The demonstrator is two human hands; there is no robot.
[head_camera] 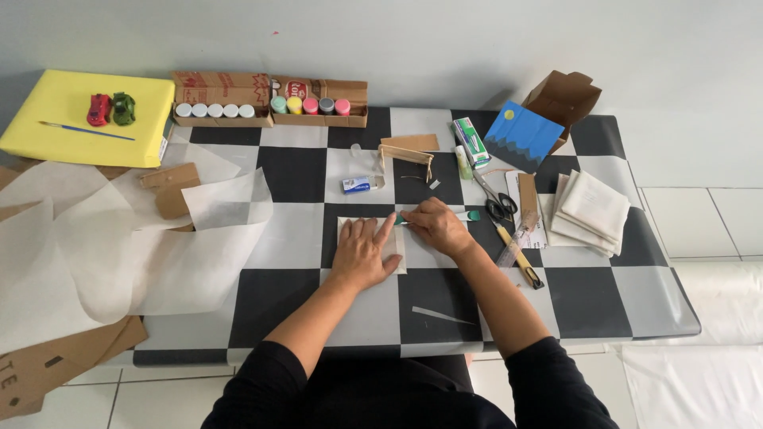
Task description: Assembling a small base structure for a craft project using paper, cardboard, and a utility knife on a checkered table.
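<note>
Table (302, 179): black, white and grey chequered top, bearing everything below.
Tracing paper (159, 254): large translucent sheets spread across the left side, over brown card pieces.
Yellow board (63, 119): far left corner, carrying two toy cars, one red, one green, and a thin blue paintbrush.
Paint tray (270, 107): long brown cardboard box at the back edge; it holds a row of small pots, five with white lids on the left, then green, yellow, pink, grey and pink-red lids.
Open brown carton (564, 95): back right, flaps up; contents cannot be told.
Blue card (520, 135): leaning just beside the carton, with a dark zigzag band and a yellow dot.
Folded white cloths (592, 210): stacked at the right.
Small green-and-white box (471, 141): lying beside the blue card.
Pale sheet (397, 250): centre of the table, under both hands.
Left hand (362, 254): flat, fingers spread, pressing the pale sheet down.
Right hand (435, 225): curled around a green-capped tube (469, 215), its tip at the sheet's upper edge.
Scissors (493, 199): just right of the right hand.
</note>
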